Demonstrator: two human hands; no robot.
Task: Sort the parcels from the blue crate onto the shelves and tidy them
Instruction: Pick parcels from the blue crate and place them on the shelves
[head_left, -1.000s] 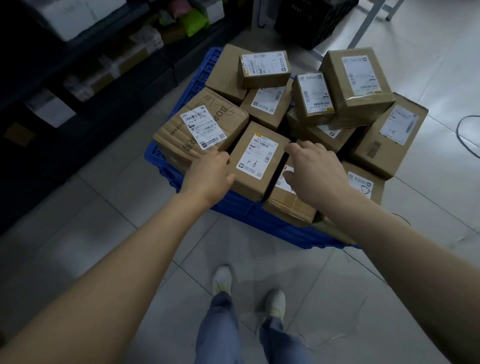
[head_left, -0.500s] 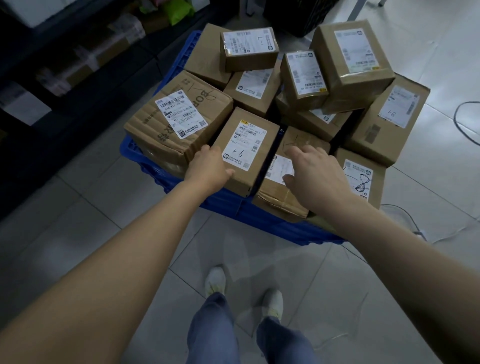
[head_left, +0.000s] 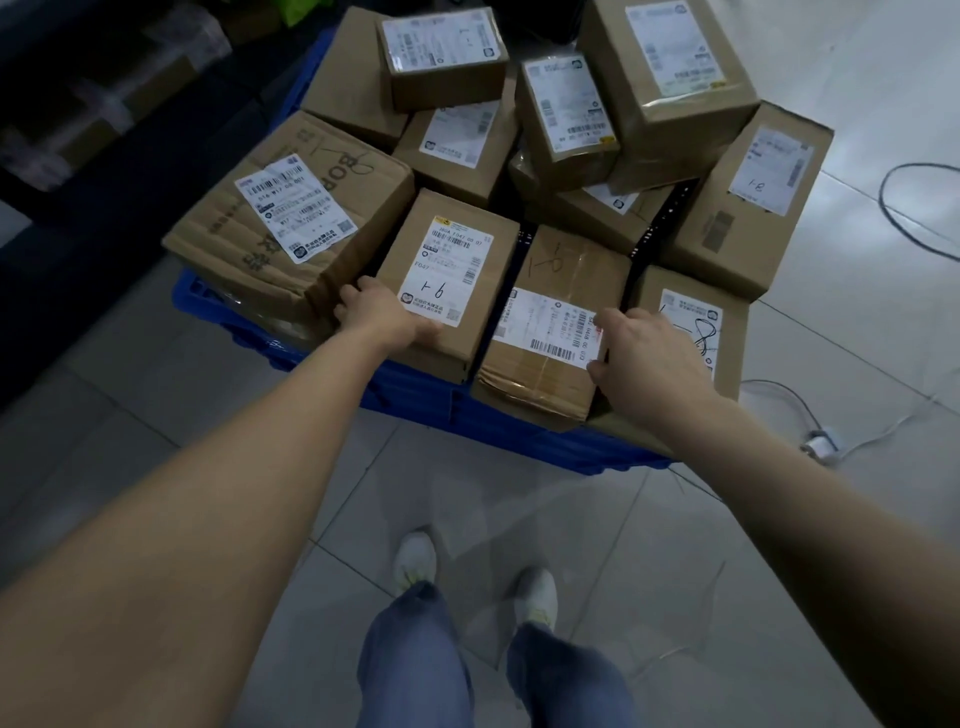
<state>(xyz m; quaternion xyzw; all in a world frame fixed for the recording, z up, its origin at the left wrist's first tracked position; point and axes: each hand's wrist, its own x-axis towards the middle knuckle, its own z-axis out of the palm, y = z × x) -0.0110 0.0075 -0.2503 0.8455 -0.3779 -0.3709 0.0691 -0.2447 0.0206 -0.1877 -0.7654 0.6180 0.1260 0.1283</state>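
Gripping taped parcel (head_left: 558, 283) now; right hand (head_left: 649, 358)

Brown cardboard parcels (head_left: 670, 67) heaped over the blue crate (head_left: 415, 392) (white labels up); the 1-6 parcel (head_left: 447, 280) lies flat in front, the taped parcel (head_left: 556, 332) just beside it.

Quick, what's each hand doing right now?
Left hand: gripping the near corner of the box marked 1-6.
Right hand: on the taped box beside it; grip cannot be told.
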